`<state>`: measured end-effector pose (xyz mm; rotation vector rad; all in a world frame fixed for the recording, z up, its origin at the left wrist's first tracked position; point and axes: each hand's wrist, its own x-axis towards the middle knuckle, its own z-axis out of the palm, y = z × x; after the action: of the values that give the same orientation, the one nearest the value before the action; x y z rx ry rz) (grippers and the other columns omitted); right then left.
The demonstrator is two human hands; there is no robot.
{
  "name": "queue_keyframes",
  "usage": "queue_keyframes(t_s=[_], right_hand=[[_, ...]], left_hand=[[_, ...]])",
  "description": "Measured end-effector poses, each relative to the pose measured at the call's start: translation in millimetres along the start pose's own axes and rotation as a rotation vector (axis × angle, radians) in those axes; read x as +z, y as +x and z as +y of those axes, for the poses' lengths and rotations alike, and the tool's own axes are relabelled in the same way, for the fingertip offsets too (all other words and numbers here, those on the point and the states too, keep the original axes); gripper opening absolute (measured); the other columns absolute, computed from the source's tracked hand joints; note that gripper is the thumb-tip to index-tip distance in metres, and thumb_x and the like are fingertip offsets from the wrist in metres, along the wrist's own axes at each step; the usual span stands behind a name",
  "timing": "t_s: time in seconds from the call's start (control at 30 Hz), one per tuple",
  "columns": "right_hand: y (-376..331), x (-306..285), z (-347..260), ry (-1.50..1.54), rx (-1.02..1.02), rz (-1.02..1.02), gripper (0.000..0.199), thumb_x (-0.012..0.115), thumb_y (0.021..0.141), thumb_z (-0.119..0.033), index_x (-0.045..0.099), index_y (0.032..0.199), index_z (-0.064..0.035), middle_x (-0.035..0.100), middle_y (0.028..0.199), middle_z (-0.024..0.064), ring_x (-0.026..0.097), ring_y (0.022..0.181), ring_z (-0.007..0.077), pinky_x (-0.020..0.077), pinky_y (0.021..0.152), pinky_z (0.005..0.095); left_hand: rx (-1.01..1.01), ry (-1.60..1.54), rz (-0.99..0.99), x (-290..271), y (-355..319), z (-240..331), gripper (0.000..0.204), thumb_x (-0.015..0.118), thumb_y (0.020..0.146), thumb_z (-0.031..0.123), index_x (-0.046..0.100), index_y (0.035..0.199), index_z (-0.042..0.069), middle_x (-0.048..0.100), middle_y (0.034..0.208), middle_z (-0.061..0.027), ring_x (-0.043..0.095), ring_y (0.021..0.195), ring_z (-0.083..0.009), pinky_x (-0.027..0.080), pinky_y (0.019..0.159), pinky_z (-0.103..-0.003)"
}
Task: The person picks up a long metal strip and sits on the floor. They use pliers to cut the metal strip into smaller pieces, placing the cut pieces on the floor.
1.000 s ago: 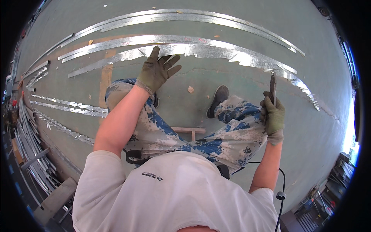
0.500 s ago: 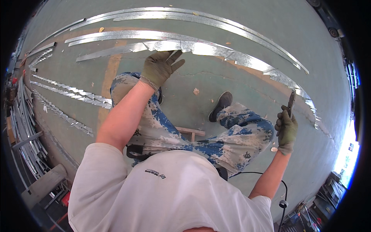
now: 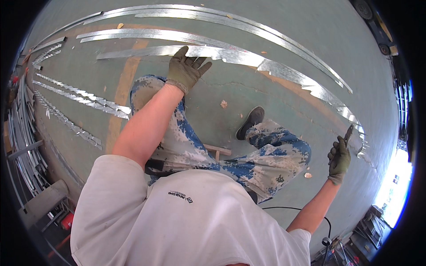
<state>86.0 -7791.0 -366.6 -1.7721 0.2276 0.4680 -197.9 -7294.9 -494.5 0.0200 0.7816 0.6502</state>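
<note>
A long shiny metal strip (image 3: 242,56) with a notched, jagged near edge curves across the floor in front of me. My left hand (image 3: 188,71), in an olive work glove, is at its near edge left of the middle. Its fingers are spread, and one overlaps the metal. My right hand (image 3: 339,157), gloved alike, is closed around a dark narrow hand tool (image 3: 348,134) whose exact kind I cannot make out. The tool's tip is close to the strip's right end, where small flaps stick out; whether they touch is unclear.
Plain metal strips (image 3: 248,26) lie beyond. Notched strips (image 3: 86,101) lie to the left, beside piled metal bars (image 3: 24,133). A small wooden stool (image 3: 218,150) is between my legs. A black cable (image 3: 329,228) hangs at lower right; a vehicle wheel (image 3: 364,9) shows at far right.
My right hand has moved right and nearer me with the tool, toward the strip's right end. The notched strip has shifted slightly right. My left hand's fingers now reach over its edge.
</note>
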Motion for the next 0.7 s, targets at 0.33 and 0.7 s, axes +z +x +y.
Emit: queue_keyframes(t_s=[0.33,0.7], right_hand=[[26.3,-56.4,18.3,0.031,0.045,0.079,0.031,0.071,0.094,-0.023,0.063,0.118,-0.0058,0.058,0.082,-0.0007,0.046,0.06,0.007,0.0348,0.049,0.0231],[102.5,-64.9,85.5,0.121,0.292,-0.086,0.021,0.064,0.095,-0.019,0.061,0.11,-0.0054,0.064,0.089,0.0033,0.059,0.07,0.0142,0.049,0.058,0.0286]], left_hand=[[0.051,-0.324,0.138,-28.7,60.1,-10.0,0.033,0.064,0.095,0.017,0.053,0.126,0.009,0.065,0.118,-0.0144,0.066,0.107,-0.0339,0.059,0.092,-0.057],[0.145,-0.061,-0.281,9.2,10.5,1.1,0.027,0.062,0.1,0.016,0.056,0.126,0.01,0.066,0.122,-0.0117,0.065,0.118,-0.0334,0.058,0.096,-0.056]])
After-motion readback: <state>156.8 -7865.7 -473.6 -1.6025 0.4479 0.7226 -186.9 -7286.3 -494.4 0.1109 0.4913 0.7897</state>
